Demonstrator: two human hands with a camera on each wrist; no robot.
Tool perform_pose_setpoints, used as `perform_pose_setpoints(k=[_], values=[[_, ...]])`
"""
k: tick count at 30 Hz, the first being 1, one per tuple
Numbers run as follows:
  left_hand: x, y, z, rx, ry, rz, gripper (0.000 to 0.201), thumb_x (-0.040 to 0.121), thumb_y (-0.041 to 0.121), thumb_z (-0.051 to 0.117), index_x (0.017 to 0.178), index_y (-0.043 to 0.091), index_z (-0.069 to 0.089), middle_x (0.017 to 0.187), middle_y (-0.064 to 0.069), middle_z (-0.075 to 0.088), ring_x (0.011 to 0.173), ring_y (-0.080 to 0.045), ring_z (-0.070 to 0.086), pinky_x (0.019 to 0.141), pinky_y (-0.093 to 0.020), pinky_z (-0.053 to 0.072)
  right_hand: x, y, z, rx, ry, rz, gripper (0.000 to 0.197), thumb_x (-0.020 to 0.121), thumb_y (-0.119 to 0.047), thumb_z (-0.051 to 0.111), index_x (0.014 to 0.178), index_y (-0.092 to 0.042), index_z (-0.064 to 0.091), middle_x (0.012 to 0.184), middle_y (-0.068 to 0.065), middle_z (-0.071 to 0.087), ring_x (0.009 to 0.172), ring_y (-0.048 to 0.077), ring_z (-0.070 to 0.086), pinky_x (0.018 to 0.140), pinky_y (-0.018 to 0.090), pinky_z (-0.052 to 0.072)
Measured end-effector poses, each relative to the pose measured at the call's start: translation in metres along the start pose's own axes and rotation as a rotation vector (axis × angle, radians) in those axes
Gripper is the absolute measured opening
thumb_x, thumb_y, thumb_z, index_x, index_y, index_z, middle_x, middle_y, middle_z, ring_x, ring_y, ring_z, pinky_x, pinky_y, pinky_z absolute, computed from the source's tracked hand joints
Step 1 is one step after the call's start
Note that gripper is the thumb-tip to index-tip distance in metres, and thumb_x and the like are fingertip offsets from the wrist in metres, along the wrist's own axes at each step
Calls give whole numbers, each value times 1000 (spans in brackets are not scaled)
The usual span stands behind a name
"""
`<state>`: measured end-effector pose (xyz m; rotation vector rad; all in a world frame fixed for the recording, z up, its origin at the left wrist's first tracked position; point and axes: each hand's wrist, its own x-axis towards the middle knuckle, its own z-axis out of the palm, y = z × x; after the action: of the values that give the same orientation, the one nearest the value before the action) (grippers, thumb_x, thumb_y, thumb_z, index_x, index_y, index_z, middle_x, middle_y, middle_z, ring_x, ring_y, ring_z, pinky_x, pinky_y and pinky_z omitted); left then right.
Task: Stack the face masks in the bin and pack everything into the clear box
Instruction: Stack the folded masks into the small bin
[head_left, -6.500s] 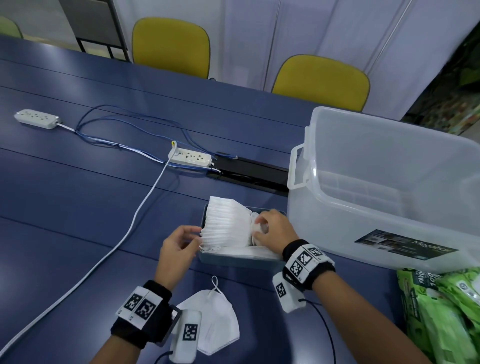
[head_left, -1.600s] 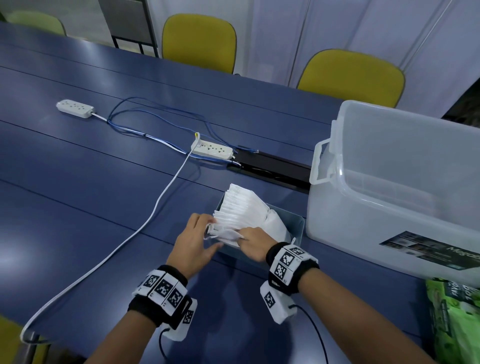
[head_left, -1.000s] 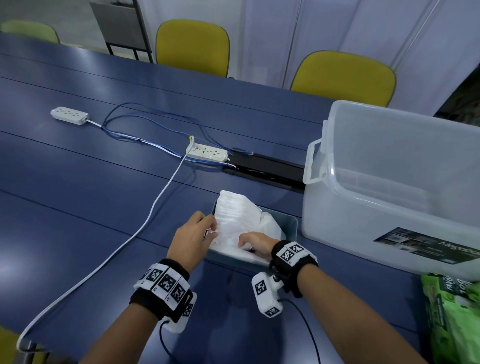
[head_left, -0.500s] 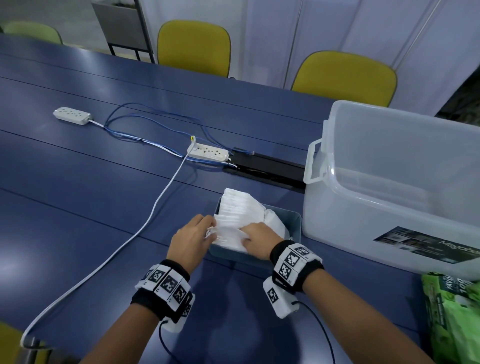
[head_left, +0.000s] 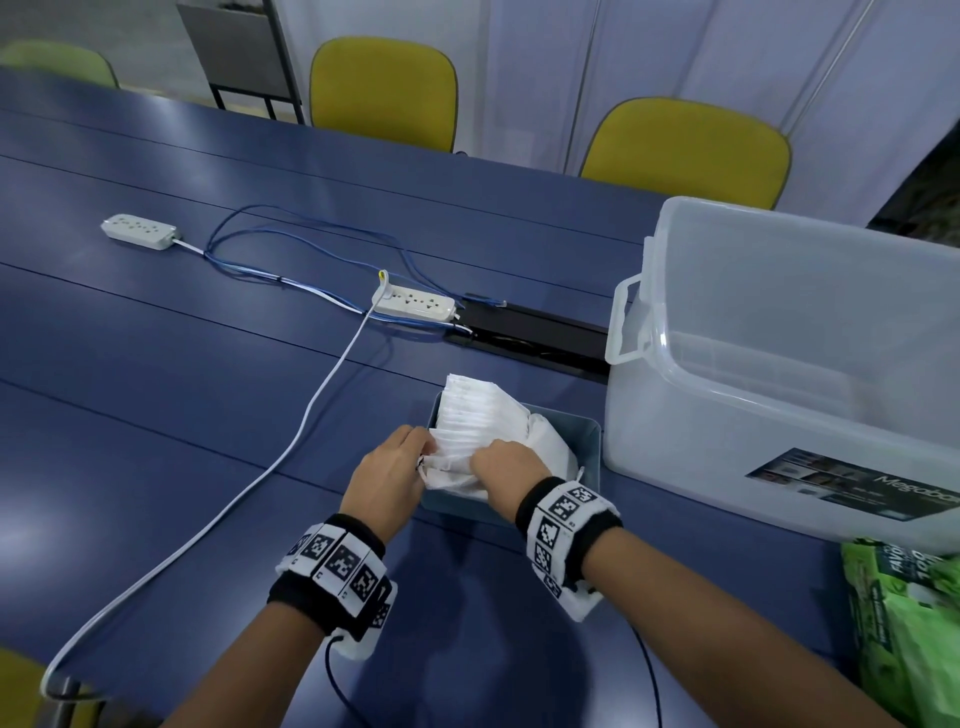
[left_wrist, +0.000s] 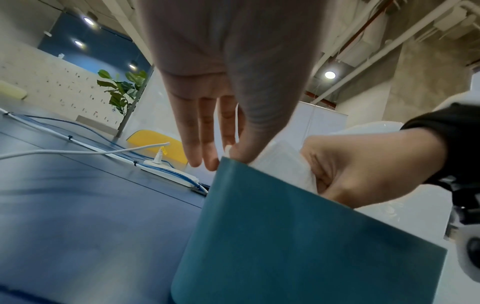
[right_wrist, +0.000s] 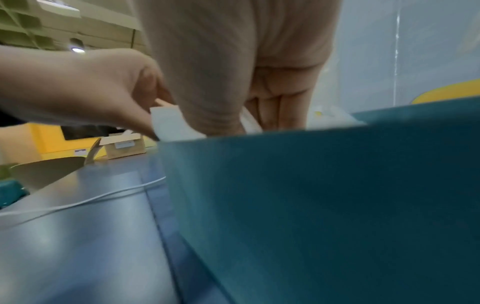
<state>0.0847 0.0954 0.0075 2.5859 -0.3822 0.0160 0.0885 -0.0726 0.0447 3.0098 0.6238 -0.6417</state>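
Note:
A small teal bin (head_left: 589, 441) stands on the blue table, filled with a leaning row of white face masks (head_left: 478, 410). My left hand (head_left: 422, 451) is at the bin's near left corner and pinches the edge of the nearest mask (left_wrist: 285, 164) between thumb and fingers (left_wrist: 202, 139). My right hand (head_left: 485, 458) lies on the near masks with fingers curled over them; its thumb (right_wrist: 213, 107) reaches down behind the bin's front wall (right_wrist: 324, 195). The clear box (head_left: 779, 374) stands open just right of the bin, and I see nothing inside it.
Green wipe packs (head_left: 904, 639) lie at the near right by the clear box. Two white power strips (head_left: 413, 304) (head_left: 137, 231) with blue and white cables cross the table to the left. A black cable hatch (head_left: 530, 332) lies behind the bin. Yellow chairs (head_left: 685, 150) stand beyond.
The loose mask lying on the table 6.5 s ago is gone from there. Over the last second my right hand rose from the bin's front onto the near masks; the left stayed.

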Motion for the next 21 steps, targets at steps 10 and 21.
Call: perform_pose_setpoints(k=[10,21], values=[[-8,-3,-12,-133,60,84,16,79,18,70,95,15,66,94,10,60,88,-9,57,78,-25,46,-10,37,-8,375,246,20,23,90,-30,63,92,-10,73,89,4,72,86,20,62,83,29,46],[7,1,-6,-11,121,124,14,79,15,74,76,15,60,77,8,56,75,-15,50,59,-33,48,-14,36,13,439,417,12,17,91,-24,61,92,-8,66,84,3,67,80,19,58,76,28,43]])
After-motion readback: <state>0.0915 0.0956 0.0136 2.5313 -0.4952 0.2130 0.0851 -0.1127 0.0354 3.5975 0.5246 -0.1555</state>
